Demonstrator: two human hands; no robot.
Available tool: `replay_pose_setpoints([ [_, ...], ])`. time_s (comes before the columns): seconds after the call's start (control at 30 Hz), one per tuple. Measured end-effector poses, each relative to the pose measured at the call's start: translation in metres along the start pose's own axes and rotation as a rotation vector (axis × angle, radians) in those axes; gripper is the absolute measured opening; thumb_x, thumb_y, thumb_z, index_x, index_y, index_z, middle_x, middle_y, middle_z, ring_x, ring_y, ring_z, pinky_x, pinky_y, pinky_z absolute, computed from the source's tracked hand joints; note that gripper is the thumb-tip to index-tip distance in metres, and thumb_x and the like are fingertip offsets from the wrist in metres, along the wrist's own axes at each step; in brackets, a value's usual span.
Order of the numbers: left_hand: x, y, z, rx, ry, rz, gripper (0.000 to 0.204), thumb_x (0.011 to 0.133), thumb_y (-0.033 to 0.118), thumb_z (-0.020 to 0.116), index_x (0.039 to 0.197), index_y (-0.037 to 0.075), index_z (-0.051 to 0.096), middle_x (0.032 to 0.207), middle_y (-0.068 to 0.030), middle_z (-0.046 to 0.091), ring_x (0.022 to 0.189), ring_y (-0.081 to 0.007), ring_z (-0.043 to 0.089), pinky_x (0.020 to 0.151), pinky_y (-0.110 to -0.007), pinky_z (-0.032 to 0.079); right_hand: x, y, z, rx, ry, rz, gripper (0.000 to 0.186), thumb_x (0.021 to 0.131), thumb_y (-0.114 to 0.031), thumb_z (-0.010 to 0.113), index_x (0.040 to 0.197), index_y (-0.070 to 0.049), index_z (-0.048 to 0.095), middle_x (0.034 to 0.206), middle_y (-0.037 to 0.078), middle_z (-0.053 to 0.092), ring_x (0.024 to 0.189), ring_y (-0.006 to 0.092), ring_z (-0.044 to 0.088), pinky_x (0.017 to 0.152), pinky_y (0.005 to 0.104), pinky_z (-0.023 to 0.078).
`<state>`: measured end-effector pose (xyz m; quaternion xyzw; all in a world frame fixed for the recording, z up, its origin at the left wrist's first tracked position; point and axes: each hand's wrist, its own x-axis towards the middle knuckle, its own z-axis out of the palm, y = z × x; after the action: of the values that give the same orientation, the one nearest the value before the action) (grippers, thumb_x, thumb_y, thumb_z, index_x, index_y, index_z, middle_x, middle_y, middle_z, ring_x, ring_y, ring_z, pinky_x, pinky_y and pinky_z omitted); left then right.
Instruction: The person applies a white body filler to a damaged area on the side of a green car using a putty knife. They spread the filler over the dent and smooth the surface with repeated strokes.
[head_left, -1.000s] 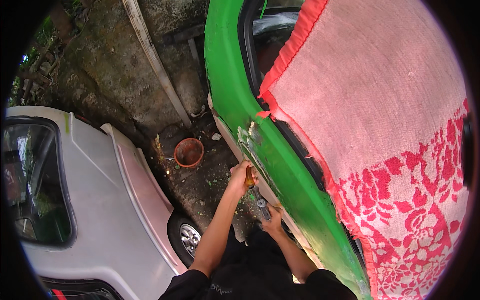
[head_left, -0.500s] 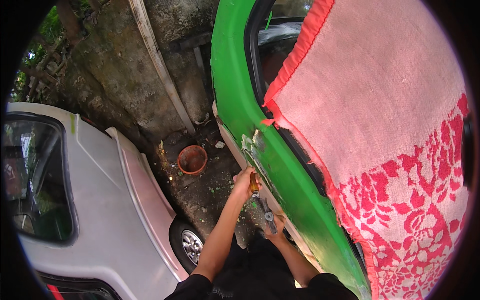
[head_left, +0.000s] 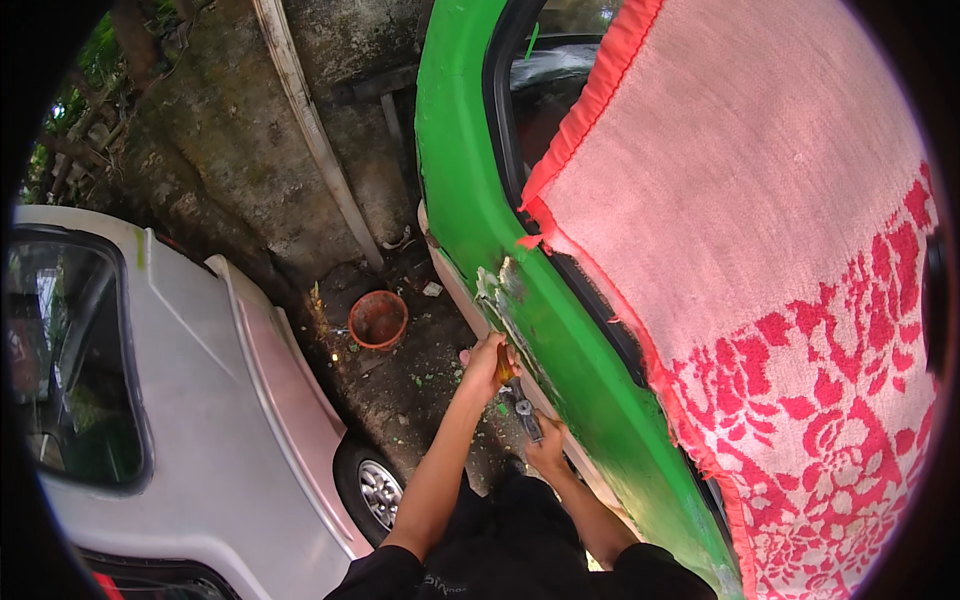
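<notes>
My left hand is closed around the amber handle of what looks like a screwdriver or chisel. Its tip is hidden by the hand and lies close to the green car body. My right hand grips a hammer, whose grey metal head is at the butt of the amber handle; whether they touch I cannot tell. Just beyond my left hand, a patch of chipped, peeling paint runs along the green panel.
A pink and red floral towel drapes over the green car. On the left stands a silver car with its wheel near my left arm. An orange-brown bucket and paint flakes lie on the ground before a stained wall.
The hammer head has moved forward and left, up to the amber handle, with my right hand following. My left hand stays in nearly the same spot by the panel.
</notes>
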<state>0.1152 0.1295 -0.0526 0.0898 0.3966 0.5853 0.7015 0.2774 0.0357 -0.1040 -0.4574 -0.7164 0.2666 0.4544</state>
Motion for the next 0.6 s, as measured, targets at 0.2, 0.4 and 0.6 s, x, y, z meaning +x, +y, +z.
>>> replay_pose_setpoints([
  [0.2, -0.005, 0.006, -0.02, 0.002, -0.043, -0.031, 0.023, 0.097, 0.017, 0.052, 0.077, 0.01, 0.043, 0.051, -0.0009, 0.043, 0.044, -0.0137, 0.042, 0.043, -0.031, 0.037, -0.015, -0.011, -0.013, 0.05, -0.028, 0.131, 0.018, 0.079, -0.005, 0.057, 0.093, 0.004, 0.063, 0.059, 0.02, 0.052, 0.054, 0.0352, 0.06, 0.053, 0.0366, 0.045],
  [0.4, -0.023, 0.048, -0.049, 0.092, -0.08, -0.118, 0.027, 0.097, 0.015, 0.056, 0.072, 0.01, 0.046, 0.047, 0.0006, 0.041, 0.039, -0.0093, 0.037, 0.034, -0.026, 0.027, -0.024, -0.01, -0.023, 0.084, -0.047, 0.211, 0.011, 0.081, -0.006, 0.059, 0.087, 0.003, 0.062, 0.058, 0.019, 0.052, 0.052, 0.0348, 0.057, 0.052, 0.0367, 0.043],
  [0.6, -0.015, 0.062, -0.07, 0.081, -0.172, -0.177, 0.02, 0.097, 0.015, 0.053, 0.08, 0.01, 0.045, 0.05, 0.0004, 0.041, 0.04, -0.0096, 0.036, 0.036, -0.026, 0.028, -0.017, -0.019, -0.031, 0.127, 0.035, 0.255, 0.022, 0.087, -0.007, 0.058, 0.068, 0.001, 0.051, 0.054, 0.006, 0.045, 0.049, 0.0163, 0.04, 0.051, 0.0342, 0.035],
])
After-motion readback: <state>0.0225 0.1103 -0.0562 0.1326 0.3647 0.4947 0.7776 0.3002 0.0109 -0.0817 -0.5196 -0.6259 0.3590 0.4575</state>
